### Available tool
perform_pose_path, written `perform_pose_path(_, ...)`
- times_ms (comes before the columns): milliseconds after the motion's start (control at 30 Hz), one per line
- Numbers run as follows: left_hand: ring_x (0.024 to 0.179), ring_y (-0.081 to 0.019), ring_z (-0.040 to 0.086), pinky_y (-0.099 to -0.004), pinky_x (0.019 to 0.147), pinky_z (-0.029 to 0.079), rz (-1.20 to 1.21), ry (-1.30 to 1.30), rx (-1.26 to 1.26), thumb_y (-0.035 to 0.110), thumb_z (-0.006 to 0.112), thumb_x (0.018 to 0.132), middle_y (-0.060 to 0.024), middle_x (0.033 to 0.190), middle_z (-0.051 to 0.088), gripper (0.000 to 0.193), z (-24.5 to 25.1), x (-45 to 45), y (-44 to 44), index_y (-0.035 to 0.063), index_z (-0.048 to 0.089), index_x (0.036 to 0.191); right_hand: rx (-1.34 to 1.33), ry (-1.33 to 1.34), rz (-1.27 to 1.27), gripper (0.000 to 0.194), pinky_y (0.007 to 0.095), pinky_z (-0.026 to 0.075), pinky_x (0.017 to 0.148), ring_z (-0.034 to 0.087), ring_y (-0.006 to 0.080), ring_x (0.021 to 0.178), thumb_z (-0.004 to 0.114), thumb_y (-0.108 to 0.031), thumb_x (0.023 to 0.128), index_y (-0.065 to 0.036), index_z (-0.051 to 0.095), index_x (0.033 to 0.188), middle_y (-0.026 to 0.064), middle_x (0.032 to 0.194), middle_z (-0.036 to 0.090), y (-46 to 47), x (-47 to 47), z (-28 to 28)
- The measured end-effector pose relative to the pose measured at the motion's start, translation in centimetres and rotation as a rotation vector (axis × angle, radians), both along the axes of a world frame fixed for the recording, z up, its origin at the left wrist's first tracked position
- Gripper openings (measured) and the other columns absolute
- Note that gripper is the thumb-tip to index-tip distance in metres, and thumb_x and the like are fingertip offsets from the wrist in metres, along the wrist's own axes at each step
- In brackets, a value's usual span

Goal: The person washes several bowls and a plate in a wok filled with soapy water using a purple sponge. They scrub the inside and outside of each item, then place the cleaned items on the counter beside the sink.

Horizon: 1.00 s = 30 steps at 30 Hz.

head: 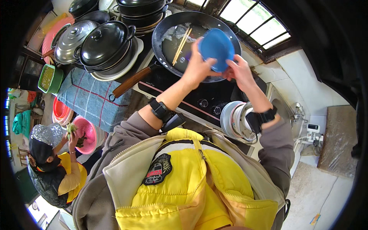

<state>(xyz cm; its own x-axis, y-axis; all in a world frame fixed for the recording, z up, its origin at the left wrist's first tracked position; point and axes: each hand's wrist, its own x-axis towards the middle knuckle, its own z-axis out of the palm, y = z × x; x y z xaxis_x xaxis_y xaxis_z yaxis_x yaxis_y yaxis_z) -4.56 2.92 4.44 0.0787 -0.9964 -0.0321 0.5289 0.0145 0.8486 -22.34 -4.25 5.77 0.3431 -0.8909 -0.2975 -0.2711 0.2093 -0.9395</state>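
Note:
A blue bowl, slightly blurred, is tilted above the right side of a large black wok. My left hand grips its left edge, with the thumb along the lower side. At its lower right edge, the fingers of my right hand hold on too. Cloudy water with some suds lies in the wok. A pair of wooden chopsticks rests in it, left of the bowl. The wok's wooden handle points toward the lower left.
Stacked bowls and plates stand below my right forearm, near a sink. Lidded black pots crowd the left of the black cooktop. A person at the left holds green vegetables over a pink basket.

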Motion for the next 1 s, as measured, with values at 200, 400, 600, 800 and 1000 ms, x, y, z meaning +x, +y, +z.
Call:
perform_pose_path(200, 0.11, -0.0447, 0.058, -0.0452, 0.068, 0.066, 0.482, -0.019, 0.12, -0.015, 0.037, 0.084, -0.0259, 0.136, 0.034, 0.07, -1.3, 7.9, -1.5, 0.011, 0.013, 0.144, -0.848, 0.87, 0.806, 0.041, 0.0424, 0.045, 0.102, 0.054, 0.0339, 0.118, 0.062, -0.029, 0.094, -0.021, 0.054, 0.133, 0.0125, 0.13, 0.055, -5.0, 6.6, -5.5)
perform_pose_path(400, 0.117, -0.0362, 0.053, -0.043, 0.071, 0.061, 0.463, -0.403, 0.111, -0.013, 0.039, 0.083, -0.0191, 0.141, 0.036, 0.077, -3.3, 9.8, -2.1, 0.0219, 0.015, 0.147, -0.664, 1.063, 1.129, 0.066, 0.0438, 0.043, 0.104, 0.05, 0.0381, 0.123, 0.075, -0.018, 0.078, -0.026, 0.048, 0.138, 0.0157, 0.136, 0.047, -6.7, 8.7, -8.7)
perform_pose_path(600, 0.114, -0.0375, 0.056, -0.047, 0.067, 0.062, 0.105, -0.441, 0.431, -0.004, 0.043, 0.086, -0.0211, 0.141, 0.038, 0.074, -4.8, 7.9, -4.0, 0.0192, 0.01, 0.148, -0.442, 1.021, 1.117, 0.063, 0.0419, 0.043, 0.103, 0.052, 0.0361, 0.123, 0.079, -0.021, 0.075, -0.016, 0.056, 0.133, 0.0192, 0.128, 0.055, -7.3, 7.3, -7.9)
perform_pose_path(800, 0.106, -0.0351, 0.062, -0.052, 0.068, 0.059, 0.03, -0.3, 0.662, 0.008, 0.045, 0.094, -0.0194, 0.131, 0.05, 0.057, -5.5, 6.7, -5.9, 0.014, 0.016, 0.143, -0.521, 0.952, 0.995, 0.055, 0.0414, 0.05, 0.092, 0.063, 0.0346, 0.105, 0.078, -0.017, 0.067, -0.008, 0.065, 0.12, 0.0186, 0.108, 0.067, -8.2, 5.3, -6.2)
perform_pose_path(1000, 0.112, -0.0456, 0.057, -0.0634, 0.079, 0.058, -0.068, -0.047, 0.536, -0.016, 0.041, 0.076, -0.0236, 0.139, 0.034, 0.081, -4.8, 6.1, -5.2, 0.0153, 0.011, 0.145, -0.381, 0.223, 0.269, 0.033, 0.0238, 0.038, 0.041, 0.049, 0.0068, 0.048, 0.067, -0.013, 0.078, -0.002, 0.069, 0.109, 0.0016, 0.07, 0.062, -7.6, 5.7, -5.5)
